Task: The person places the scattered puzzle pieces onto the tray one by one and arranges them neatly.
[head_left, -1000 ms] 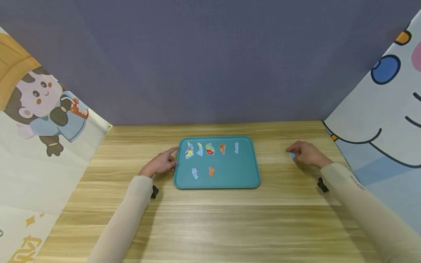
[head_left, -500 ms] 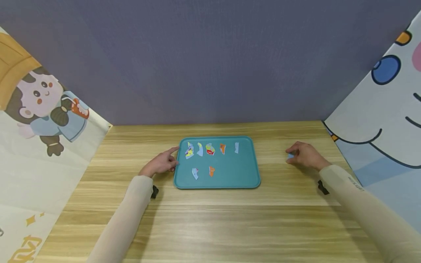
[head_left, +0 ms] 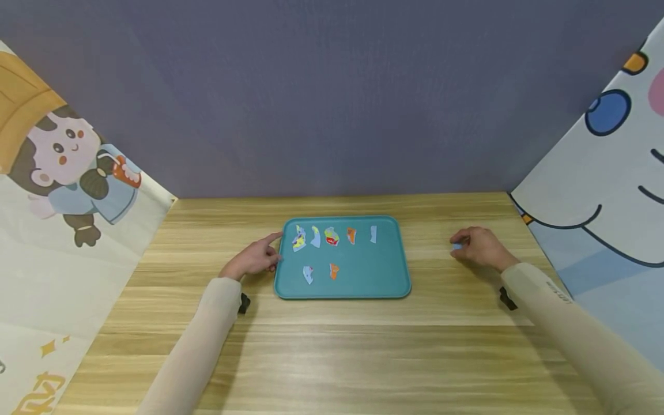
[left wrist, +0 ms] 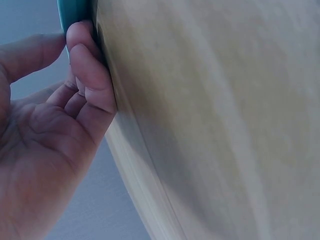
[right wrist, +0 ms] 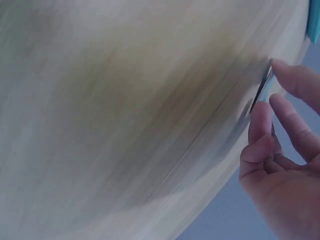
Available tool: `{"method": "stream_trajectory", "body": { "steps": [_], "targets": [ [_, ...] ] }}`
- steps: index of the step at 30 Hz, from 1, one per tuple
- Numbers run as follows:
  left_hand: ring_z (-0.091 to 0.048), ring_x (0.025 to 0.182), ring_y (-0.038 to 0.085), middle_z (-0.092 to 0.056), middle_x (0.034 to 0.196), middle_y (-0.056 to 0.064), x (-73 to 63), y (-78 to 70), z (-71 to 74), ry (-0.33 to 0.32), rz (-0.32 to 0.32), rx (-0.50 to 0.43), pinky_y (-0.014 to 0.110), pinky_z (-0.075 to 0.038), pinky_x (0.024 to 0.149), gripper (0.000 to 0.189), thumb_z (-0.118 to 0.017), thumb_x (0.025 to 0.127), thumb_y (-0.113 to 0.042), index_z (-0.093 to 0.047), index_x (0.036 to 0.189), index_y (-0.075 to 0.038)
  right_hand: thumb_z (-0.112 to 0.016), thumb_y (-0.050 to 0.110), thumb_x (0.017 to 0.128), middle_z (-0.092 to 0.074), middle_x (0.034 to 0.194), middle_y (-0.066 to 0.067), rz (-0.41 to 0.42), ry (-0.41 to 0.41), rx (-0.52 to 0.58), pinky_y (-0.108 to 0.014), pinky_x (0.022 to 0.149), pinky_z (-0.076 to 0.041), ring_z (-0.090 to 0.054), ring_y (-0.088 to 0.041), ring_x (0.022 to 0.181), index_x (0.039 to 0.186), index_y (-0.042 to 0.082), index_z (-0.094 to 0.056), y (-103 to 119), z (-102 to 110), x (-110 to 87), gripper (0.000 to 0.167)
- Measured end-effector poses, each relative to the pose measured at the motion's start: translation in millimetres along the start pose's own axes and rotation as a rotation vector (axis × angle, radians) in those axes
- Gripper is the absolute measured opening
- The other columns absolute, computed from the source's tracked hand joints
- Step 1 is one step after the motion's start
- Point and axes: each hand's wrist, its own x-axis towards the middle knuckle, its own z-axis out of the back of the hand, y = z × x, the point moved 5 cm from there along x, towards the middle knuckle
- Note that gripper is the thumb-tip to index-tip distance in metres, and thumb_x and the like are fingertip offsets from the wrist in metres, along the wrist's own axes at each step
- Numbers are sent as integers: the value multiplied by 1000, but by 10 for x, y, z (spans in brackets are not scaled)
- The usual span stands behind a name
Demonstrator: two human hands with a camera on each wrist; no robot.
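Note:
To the right of the teal tray, my right hand pinches a light blue puzzle piece between thumb and fingertips. From the right wrist, that piece shows edge-on as a thin strip close over the wooden table. My left hand rests at the tray's left rim, index finger extended and thumb tip right at the edge. In the left wrist view its other fingers lie loosely bent beside the rim. Printed irregular pieces lie flat on the tray, among them a yellow-and-purple one and a red-and-green one.
Two orange pieces and pale blue ones also lie on the tray, in two rows. The wooden table reaches back to a grey-blue panel. Cartoon-printed panels stand at both sides.
My right hand has shifted slightly left, and the light blue piece has moved up between its fingertips, with less of it showing. The left hand and the tray have stayed put.

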Motion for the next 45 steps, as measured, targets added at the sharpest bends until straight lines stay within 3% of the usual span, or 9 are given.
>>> {"method": "stream_trajectory", "body": {
  "steps": [5, 23, 35, 45],
  "targets": [
    [-58, 64, 18, -63, 74, 5, 2, -9, -3, -2, 1, 3, 32, -45, 60, 68, -56, 95, -9, -18, 151, -7, -74, 16, 82, -65, 93, -9, 9, -18, -1, -37, 67, -47, -58, -20, 77, 106, 0, -68, 158, 3, 2, 30],
    [-58, 64, 18, -63, 74, 5, 18, 6, -17, -6, 3, -8, 32, -46, 60, 67, -56, 95, -9, -18, 151, -8, -78, 7, 77, -64, 94, -9, 175, -63, 51, -32, 63, -48, -58, -19, 77, 100, -2, -70, 929, -109, 44, 26],
    [-58, 64, 18, -63, 75, 6, 0, 6, -10, -8, 12, -24, 31, -46, 60, 67, -56, 95, -9, -18, 151, -9, -81, 7, 74, -63, 92, -3, 304, 2, 44, -28, 63, -48, -57, -15, 74, 98, 2, -72, 1477, -529, 56, 25],
    [-58, 64, 18, -62, 74, 6, -7, -1, -9, -3, 4, -52, 32, -46, 60, 68, -56, 95, -8, -18, 151, -8, -83, 13, 73, -61, 87, 2, 346, 101, -6, -27, 67, -45, -53, -12, 74, 95, 5, -74, 1789, -880, 123, 25]
  ]
}}
